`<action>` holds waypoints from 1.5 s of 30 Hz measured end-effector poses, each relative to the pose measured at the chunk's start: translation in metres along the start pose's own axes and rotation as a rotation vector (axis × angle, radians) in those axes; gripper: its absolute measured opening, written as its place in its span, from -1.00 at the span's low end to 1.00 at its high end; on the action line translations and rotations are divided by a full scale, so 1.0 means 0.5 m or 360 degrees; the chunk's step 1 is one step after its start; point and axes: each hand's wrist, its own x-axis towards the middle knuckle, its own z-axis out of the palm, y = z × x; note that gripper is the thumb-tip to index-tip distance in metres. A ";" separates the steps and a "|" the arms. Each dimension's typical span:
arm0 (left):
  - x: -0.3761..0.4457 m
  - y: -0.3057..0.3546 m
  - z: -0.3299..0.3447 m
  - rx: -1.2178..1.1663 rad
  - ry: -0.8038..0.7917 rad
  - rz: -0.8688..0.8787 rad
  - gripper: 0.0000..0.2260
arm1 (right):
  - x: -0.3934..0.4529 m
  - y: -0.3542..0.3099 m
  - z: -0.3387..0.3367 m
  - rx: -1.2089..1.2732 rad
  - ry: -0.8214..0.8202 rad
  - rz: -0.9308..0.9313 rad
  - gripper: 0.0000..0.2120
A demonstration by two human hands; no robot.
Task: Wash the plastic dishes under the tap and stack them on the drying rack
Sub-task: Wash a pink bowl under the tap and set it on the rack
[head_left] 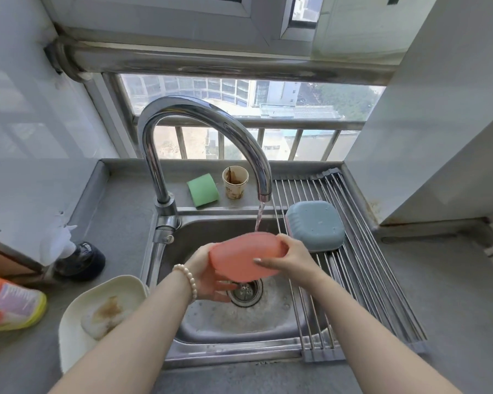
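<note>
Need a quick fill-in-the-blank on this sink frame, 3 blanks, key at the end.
1. Both hands hold the ____ dish under the running tap.
2. The blue dish lies upside down on the ____.
3. The stained paper cup stands beside a ____ sponge.

Missing words: pink; drying rack; green

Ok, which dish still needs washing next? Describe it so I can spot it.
Start at the steel sink and look to the grey counter on its left. By the sink's near-left corner lies a cream plastic plate, smeared with brown residue. The pink dish is in hand under the tap, and the blue bowl sits upturned on the rack.
</note>
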 end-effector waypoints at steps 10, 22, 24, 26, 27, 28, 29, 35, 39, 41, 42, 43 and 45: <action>-0.019 -0.006 0.100 -0.0720 -0.0158 0.0503 -0.47 | 0.071 0.005 0.061 -0.0372 0.0504 0.0529 -0.55; 0.018 0.002 0.079 -0.0797 -0.0247 0.0750 -0.33 | 0.048 -0.068 0.170 -0.1216 0.0444 -0.0114 -0.30; 0.017 0.005 0.078 -0.0738 -0.0127 0.0741 -0.39 | 0.052 -0.075 0.151 -0.1234 0.0432 -0.0208 -0.27; 0.024 0.009 0.070 -0.0649 0.0010 0.0757 -0.51 | 0.070 -0.087 0.123 -0.1253 0.0402 -0.0195 -0.34; 0.023 0.012 0.067 -0.0560 0.0065 0.0786 -0.59 | 0.080 -0.093 0.104 -0.1223 0.0376 -0.0115 -0.41; 0.018 0.018 0.065 -0.0455 0.0103 0.0816 -0.65 | 0.089 -0.095 0.086 -0.1156 0.0351 -0.0004 -0.50; 0.011 0.024 0.067 -0.0356 0.0138 0.0838 -0.69 | 0.097 -0.096 0.067 -0.1064 0.0330 0.0098 -0.58; -0.003 0.062 0.072 0.0223 0.0635 0.1013 -0.66 | 0.108 -0.080 0.019 -0.0544 0.0402 0.0475 -0.62; -0.004 0.067 0.136 0.1086 0.1272 0.1207 -0.72 | 0.096 -0.073 0.035 -0.0493 0.0736 0.0498 -0.71; 0.001 0.052 0.160 0.1433 0.1415 0.1237 -0.70 | 0.089 -0.076 0.048 -0.0526 0.0861 0.0416 -0.67; 0.008 0.041 0.165 0.1543 0.1472 0.1342 -0.69 | 0.086 -0.077 0.054 -0.0546 0.0888 0.0375 -0.64; 0.016 0.031 0.167 0.1609 0.1501 0.1498 -0.68 | 0.083 -0.076 0.057 -0.0563 0.0902 0.0354 -0.62; 0.029 0.026 0.156 0.1745 0.1489 0.1740 -0.68 | 0.076 -0.071 0.054 -0.0576 0.0914 0.0355 -0.60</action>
